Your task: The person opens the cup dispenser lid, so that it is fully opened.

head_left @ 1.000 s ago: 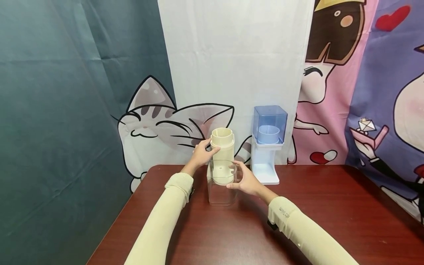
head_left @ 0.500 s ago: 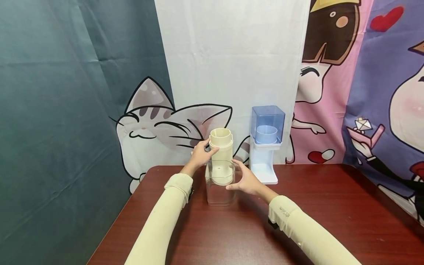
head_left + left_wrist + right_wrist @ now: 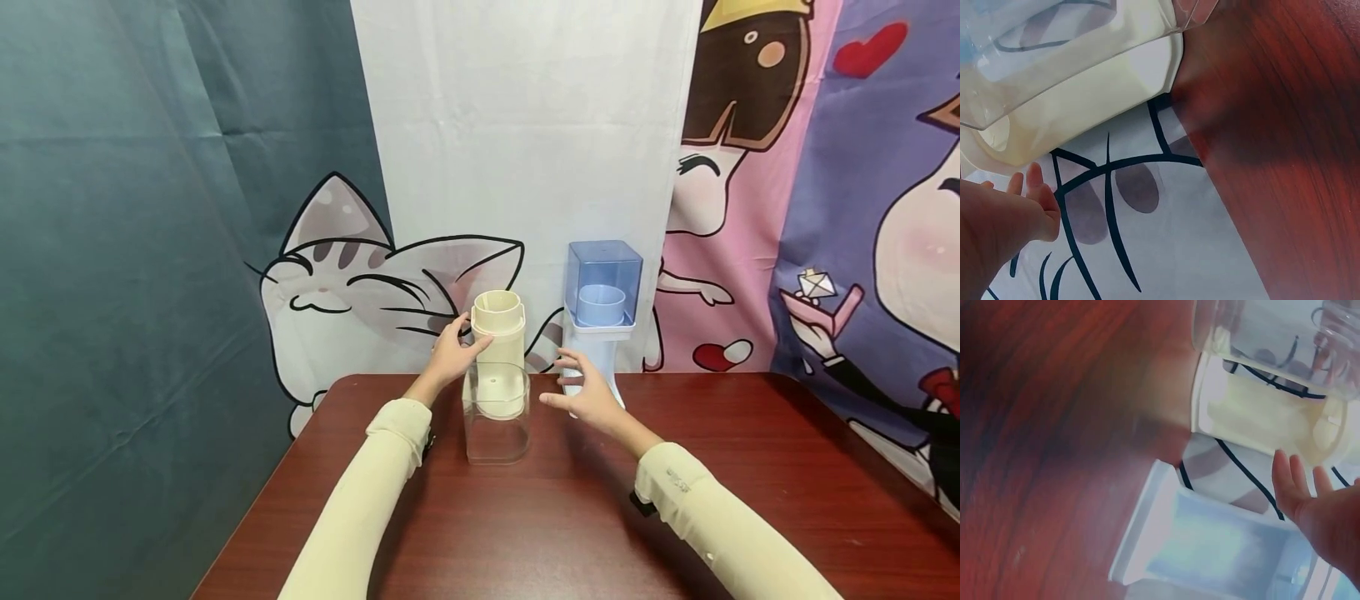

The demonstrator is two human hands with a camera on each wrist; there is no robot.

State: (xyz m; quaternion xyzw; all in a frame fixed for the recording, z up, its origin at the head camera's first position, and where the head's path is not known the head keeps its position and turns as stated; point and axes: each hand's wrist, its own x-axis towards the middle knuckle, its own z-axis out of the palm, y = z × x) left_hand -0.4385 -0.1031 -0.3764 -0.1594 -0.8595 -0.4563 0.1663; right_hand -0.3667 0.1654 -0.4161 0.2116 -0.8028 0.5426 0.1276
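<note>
A cream dispenser stand (image 3: 500, 350) with a round collar on top stands upright at the back of the table. In front of its lower part sits a clear plastic container (image 3: 497, 437), open at the top. My left hand (image 3: 450, 357) is at the stand's upper left side, thumb spread across its front; whether the fingertips touch is hard to tell. In the left wrist view its fingers (image 3: 1034, 181) lie beside the cream edge, loosely bent. My right hand (image 3: 592, 400) hovers with spread fingers and holds nothing, between the cream stand and a white-and-blue dispenser (image 3: 602, 287).
The blue dispenser, with a translucent blue cover and white base (image 3: 1141, 525), stands right of the cream one. Both are close to a printed cloth backdrop (image 3: 525, 150) behind the dark red table (image 3: 487, 533). The table's left edge (image 3: 270, 492) runs beside a green curtain.
My right hand has left the clear container's right side and moved right, in front of the blue dispenser. My left hand stays by the cream stand, and the container remains in place.
</note>
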